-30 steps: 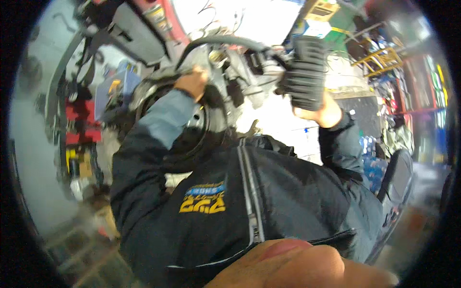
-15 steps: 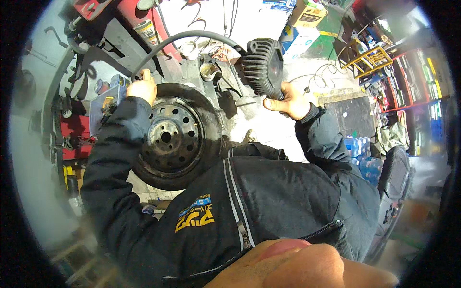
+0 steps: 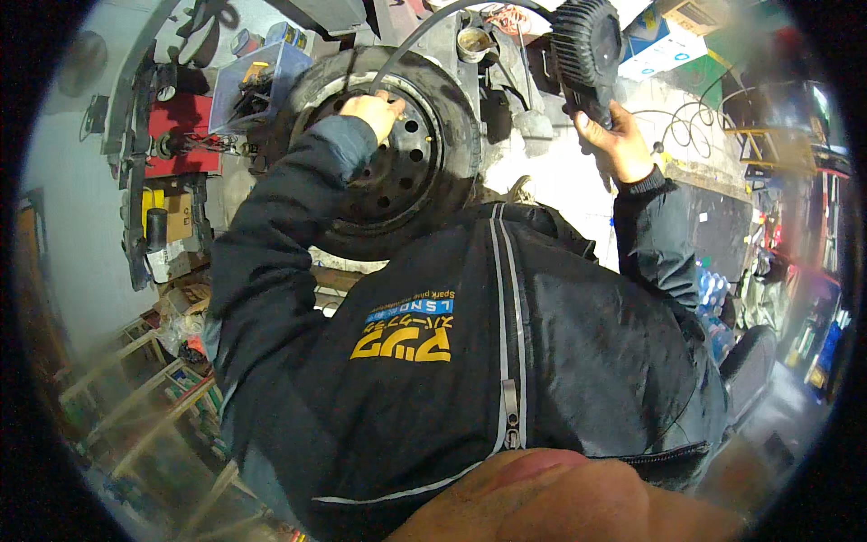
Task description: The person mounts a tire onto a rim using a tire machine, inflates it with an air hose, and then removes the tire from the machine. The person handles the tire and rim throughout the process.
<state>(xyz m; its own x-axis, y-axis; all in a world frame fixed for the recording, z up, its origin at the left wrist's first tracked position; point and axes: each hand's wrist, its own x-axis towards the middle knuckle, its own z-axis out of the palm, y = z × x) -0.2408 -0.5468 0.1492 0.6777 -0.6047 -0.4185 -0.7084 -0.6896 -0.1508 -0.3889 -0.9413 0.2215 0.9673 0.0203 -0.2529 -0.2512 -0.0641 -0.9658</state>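
Far left, a red panel [image 3: 200, 155] with a chain across it; just beside the wheel, a bluish tub [image 3: 287, 72] of loose tools and dark bits – probably parked there to be within the left arm's reach. Wheel [image 3: 408, 170] next, steel face with round holes turned toward the person, which leaves the rim exposed to the hand; flat or propped, cannot tell. Left hand [image 3: 372, 116] is over the wheel's upper part, fingers curled closed on the end of a black hose [image 3: 411, 38]; the very tip is hidden, so contact with the rim is unclear. Hose arches up and across to the right, its slack seemingly letting the two hands work well apart. Beneath that arch, a small pot [image 3: 473, 43]. Right of it, clear of the tyre [image 3: 462, 135], a ribbed black device [image 3: 582, 54] is held up by the right hand [image 3: 619, 144], thumb and fingers wrapped round its narrow lower end – likely because the broad head would be awkward to clasp. Farther right, a thin cable [image 3: 694, 134] loops on the floor, near a white-and-blue box [image 3: 666, 56].
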